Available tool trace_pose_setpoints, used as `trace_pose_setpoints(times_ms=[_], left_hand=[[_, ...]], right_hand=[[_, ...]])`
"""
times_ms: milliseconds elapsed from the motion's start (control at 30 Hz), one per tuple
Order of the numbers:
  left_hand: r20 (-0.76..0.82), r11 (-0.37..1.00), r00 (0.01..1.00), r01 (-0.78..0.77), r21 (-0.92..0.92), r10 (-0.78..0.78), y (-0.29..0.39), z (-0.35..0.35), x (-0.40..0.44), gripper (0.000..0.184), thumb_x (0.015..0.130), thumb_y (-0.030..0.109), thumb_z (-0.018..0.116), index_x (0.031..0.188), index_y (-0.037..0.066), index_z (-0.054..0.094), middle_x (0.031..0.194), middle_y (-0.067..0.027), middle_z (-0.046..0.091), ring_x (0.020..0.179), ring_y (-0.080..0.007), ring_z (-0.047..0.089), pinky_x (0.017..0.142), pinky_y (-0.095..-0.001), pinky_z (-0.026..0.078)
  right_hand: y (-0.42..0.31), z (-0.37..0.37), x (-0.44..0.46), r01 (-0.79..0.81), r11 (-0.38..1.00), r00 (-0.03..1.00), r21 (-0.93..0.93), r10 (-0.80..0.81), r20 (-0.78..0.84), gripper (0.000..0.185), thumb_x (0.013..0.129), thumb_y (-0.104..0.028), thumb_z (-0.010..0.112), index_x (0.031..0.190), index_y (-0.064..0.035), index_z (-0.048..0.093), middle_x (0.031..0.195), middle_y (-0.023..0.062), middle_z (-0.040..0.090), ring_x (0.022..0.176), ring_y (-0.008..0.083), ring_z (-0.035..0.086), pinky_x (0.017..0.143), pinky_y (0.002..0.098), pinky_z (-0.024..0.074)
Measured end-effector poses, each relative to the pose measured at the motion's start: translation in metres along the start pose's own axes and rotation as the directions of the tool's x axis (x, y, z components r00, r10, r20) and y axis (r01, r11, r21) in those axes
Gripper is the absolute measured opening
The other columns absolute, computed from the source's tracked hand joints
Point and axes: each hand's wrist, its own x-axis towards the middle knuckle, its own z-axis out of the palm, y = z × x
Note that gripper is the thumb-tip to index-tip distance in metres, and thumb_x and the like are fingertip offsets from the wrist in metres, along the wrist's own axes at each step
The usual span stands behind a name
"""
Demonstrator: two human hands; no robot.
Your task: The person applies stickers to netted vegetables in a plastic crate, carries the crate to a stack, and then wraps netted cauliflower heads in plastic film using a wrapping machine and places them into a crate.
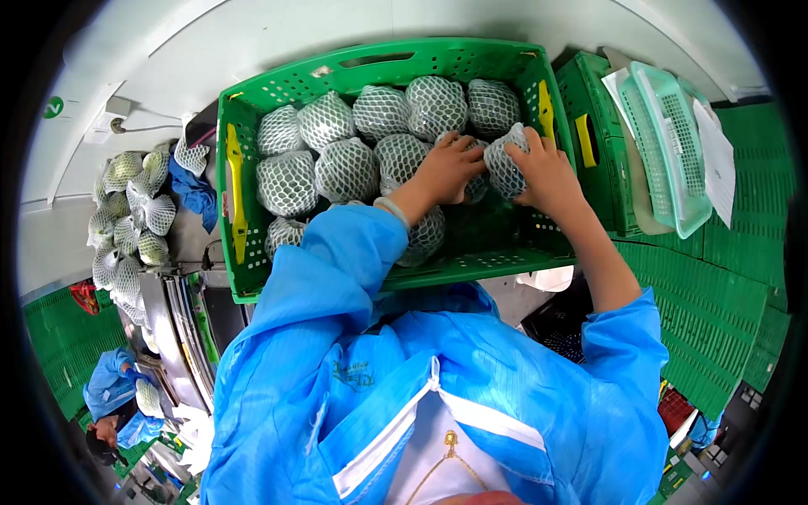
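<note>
A green plastic crate (396, 282) in front of me holds rows of round fruit in white foam nets, such as one net-wrapped fruit (347, 168) in the middle row. My right hand (545, 175) is closed around a tilted net-wrapped fruit (507, 163) at the crate's right side, thumb and fingers on its near and right sides. My left hand (450, 171) reaches across the crate, its fingers bent over another net-wrapped fruit (477, 187) just left of that one. The hand covers much of this fruit. The two fruits are side by side.
Left of the crate lies a pile of paler net-wrapped fruit (126, 219) beside a blue cloth (194, 194). A second green crate (593, 151) stands at right, with a pale green basket (673, 151) on it. A co-worker (118, 391) in blue works at lower left.
</note>
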Motion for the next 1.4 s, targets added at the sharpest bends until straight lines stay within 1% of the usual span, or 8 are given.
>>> trace_pose_setpoints(times_ms=[533, 600, 733, 867, 933, 1033, 1133, 1400], left_hand=[[-0.271, 0.999, 0.962, 0.015, -0.042, -0.026, -0.022, 0.076, 0.012, 0.046, 0.059, 0.035, 0.077, 0.101, 0.019, 0.068, 0.104, -0.0023, 0.066, 0.105, -0.0256, 0.059, 0.091, -0.0434, 0.043], [0.166, 0.943, 0.973, 0.198, -0.267, -0.157, -0.003, -0.016, 0.006, 0.019, 0.074, 0.028, 0.067, 0.087, 0.015, 0.071, 0.091, -0.0076, 0.069, 0.094, -0.032, 0.065, 0.087, -0.0441, 0.048], [-0.326, 0.968, 0.94, 0.019, -0.25, -0.103, 0.03, -0.155, -0.102, 0.036, 0.077, 0.028, 0.071, 0.105, 0.007, 0.064, 0.108, -0.0156, 0.064, 0.1, -0.035, 0.061, 0.083, -0.0459, 0.05], [-0.526, 0.801, 0.628, 0.292, -0.523, -0.573, 0.08, -0.249, -0.313, 0.033, 0.086, 0.026, 0.068, 0.111, 0.005, 0.063, 0.101, -0.0135, 0.065, 0.095, -0.0331, 0.062, 0.081, -0.0438, 0.05], [-0.432, 0.456, 0.196, 0.603, -0.655, -0.88, 0.115, -0.263, -0.418, 0.026, 0.087, 0.024, 0.067, 0.104, 0.004, 0.068, 0.099, -0.014, 0.068, 0.09, -0.0274, 0.067, 0.078, -0.0357, 0.052], [-0.42, -0.053, -0.532, 0.663, -0.747, -0.735, 0.179, -0.223, -0.572, 0.023, 0.091, 0.022, 0.064, 0.102, 0.002, 0.069, 0.087, -0.0107, 0.069, 0.08, -0.0199, 0.066, 0.072, -0.032, 0.051], [-0.549, -0.382, -0.71, 0.702, -0.601, -0.441, 0.247, -0.195, -0.68, 0.023, 0.09, 0.025, 0.065, 0.094, 0.003, 0.071, 0.086, -0.0126, 0.068, 0.078, -0.0299, 0.063, 0.072, -0.0382, 0.049], [-0.556, -0.713, -0.762, 0.588, -0.382, -0.331, 0.216, -0.173, -0.747, 0.028, 0.078, 0.034, 0.074, 0.083, 0.006, 0.073, 0.088, -0.0121, 0.065, 0.089, -0.0339, 0.056, 0.078, -0.0484, 0.043]], right_hand=[[0.037, 0.084, 0.014, 0.151, 0.98, 0.985, -0.129, -0.161, -0.066, 0.086, 0.055, -0.013, 0.088, 0.127, 0.0003, 0.041, 0.139, 0.0247, 0.042, 0.12, 0.045, 0.047, 0.102, 0.0475, 0.0415], [0.026, 0.071, 0.016, 0.067, 0.994, 0.997, -0.089, -0.062, 0.054, 0.085, 0.056, -0.011, 0.087, 0.127, 0.0008, 0.041, 0.14, 0.0245, 0.042, 0.122, 0.045, 0.045, 0.103, 0.0466, 0.041], [-0.012, 0.027, 0.039, 0.212, 0.969, 0.977, -0.13, -0.205, 0.067, 0.071, 0.067, -0.007, 0.08, 0.128, 0.0003, 0.044, 0.143, 0.0215, 0.041, 0.125, 0.0408, 0.046, 0.102, 0.0463, 0.0416], [-0.219, -0.089, 0.053, 0.449, 0.766, 0.893, 0.459, -0.39, -0.223, 0.043, 0.081, -0.008, 0.07, 0.121, -0.0007, 0.056, 0.137, 0.0164, 0.05, 0.122, 0.0344, 0.05, 0.102, 0.0414, 0.0409], [-0.312, -0.102, 0.056, 0.588, 0.473, 0.753, 0.656, -0.615, -0.233, 0.033, 0.084, -0.01, 0.068, 0.113, 0.001, 0.06, 0.126, 0.0165, 0.057, 0.118, 0.0345, 0.053, 0.1, 0.0392, 0.0424], [-0.446, -0.103, 0.057, 0.819, 0.139, 0.306, 0.557, -0.926, -0.22, 0.034, 0.082, -0.013, 0.07, 0.111, 0.0014, 0.061, 0.12, 0.0159, 0.06, 0.117, 0.0349, 0.052, 0.099, 0.0386, 0.0429], [-0.56, -0.076, 0.071, 0.854, -0.133, 0.039, 0.504, -0.948, -0.317, 0.036, 0.082, -0.021, 0.07, 0.109, 0.0016, 0.06, 0.114, 0.016, 0.061, 0.113, 0.0346, 0.053, 0.098, 0.042, 0.0433], [-0.764, 0.025, 0.118, 0.782, 0.619, 0.603, -0.067, -0.78, -0.166, 0.036, 0.085, -0.041, 0.067, 0.092, -0.0054, 0.071, 0.103, 0.0106, 0.065, 0.105, 0.0301, 0.057, 0.09, 0.0477, 0.0413]])
